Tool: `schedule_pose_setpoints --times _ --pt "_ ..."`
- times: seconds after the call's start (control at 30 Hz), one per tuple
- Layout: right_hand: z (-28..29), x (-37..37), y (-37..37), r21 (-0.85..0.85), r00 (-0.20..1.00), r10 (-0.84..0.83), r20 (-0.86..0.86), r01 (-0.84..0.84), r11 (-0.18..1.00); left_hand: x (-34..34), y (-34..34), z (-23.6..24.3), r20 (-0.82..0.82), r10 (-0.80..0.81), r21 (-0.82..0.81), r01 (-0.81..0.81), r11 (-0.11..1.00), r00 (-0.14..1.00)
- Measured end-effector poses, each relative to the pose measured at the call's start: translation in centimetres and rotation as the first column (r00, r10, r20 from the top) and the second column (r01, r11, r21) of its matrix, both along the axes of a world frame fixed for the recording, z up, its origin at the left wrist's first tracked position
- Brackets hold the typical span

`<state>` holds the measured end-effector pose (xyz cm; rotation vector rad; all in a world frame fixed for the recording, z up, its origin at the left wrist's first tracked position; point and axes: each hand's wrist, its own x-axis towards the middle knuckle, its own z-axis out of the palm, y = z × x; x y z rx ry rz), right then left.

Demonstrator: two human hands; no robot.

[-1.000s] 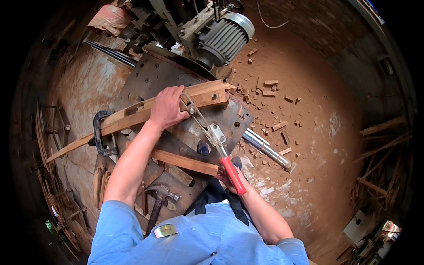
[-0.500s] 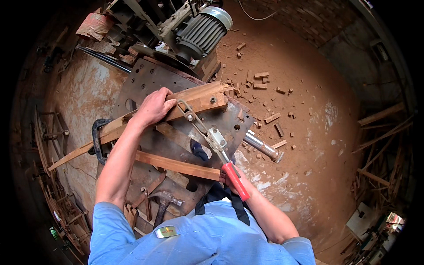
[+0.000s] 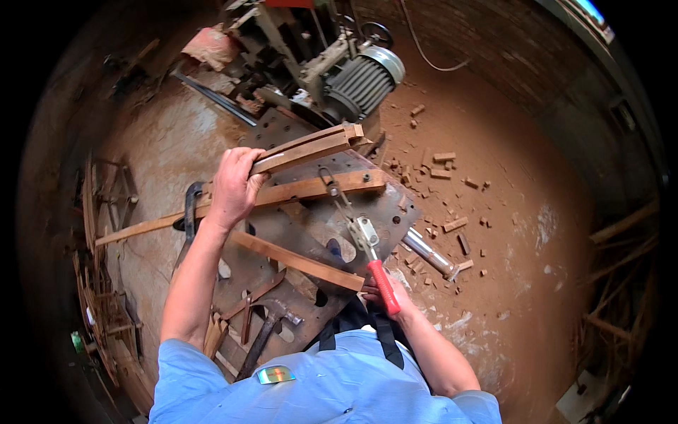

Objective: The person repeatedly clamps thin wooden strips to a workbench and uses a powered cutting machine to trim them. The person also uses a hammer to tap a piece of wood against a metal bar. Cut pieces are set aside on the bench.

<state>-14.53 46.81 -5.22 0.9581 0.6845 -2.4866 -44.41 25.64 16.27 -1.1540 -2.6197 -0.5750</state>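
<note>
My left hand point(image 3: 236, 187) grips a grooved wooden piece point(image 3: 311, 148), raised at a slant above the longer wooden bar point(image 3: 311, 186). That bar lies on the drilled steel plate point(image 3: 395, 215), with a black C-clamp point(image 3: 191, 205) at its left part and a bolt near its right end. A toggle clamp with a red handle point(image 3: 382, 283) points down toward me from the bar. My right hand point(image 3: 387, 291), partly hidden under that handle, has its fingers closed at the end of a shorter wooden strip point(image 3: 296, 261).
A machine with a motor point(image 3: 359, 83) stands beyond the plate. A hammer point(image 3: 275, 314) and steel rods point(image 3: 431, 251) are near me. Wood offcuts point(image 3: 455, 222) litter the dusty floor at right; timber piles point(image 3: 106, 304) lie at both sides. A cable point(image 3: 438, 63) hangs at back.
My left hand has lifted the grooved piece up and away from the bolted bar and toggle clamp, shifting leftward along it. My right hand stays at the short strip's end. The view has shifted.
</note>
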Motion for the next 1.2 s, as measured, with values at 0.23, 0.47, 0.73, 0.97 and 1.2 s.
schedule_pose_setpoints --times 0.23,0.47,0.73,0.97,1.2 --pt "1.0 4.1 4.6 0.327 0.971 0.218 0.102 -0.24 0.914 7.1 -5.9 1.6 0.007 0.135 0.039 -0.135 0.99 0.991" --pt "6.1 10.8 4.9 0.543 0.923 0.351 0.156 -0.377 0.75 14.9 -9.2 0.0 0.198 0.232 0.098 -0.255 0.962 0.952" --pt "13.2 10.6 -5.1 0.688 0.824 0.564 -0.056 -0.378 0.62 25.7 -13.1 -0.3 0.601 0.213 0.264 -0.443 0.857 0.77" --pt "15.9 8.1 -17.8 0.658 0.589 0.702 -0.401 -0.347 0.668 33.0 -15.3 -0.3 0.84 -0.337 0.541 -0.631 0.555 0.425" --pt "19.1 9.9 -20.4 0.464 0.696 0.678 -0.236 -0.532 0.708 35.9 -14.4 -2.1 0.739 -0.519 0.641 -0.687 0.343 0.43"
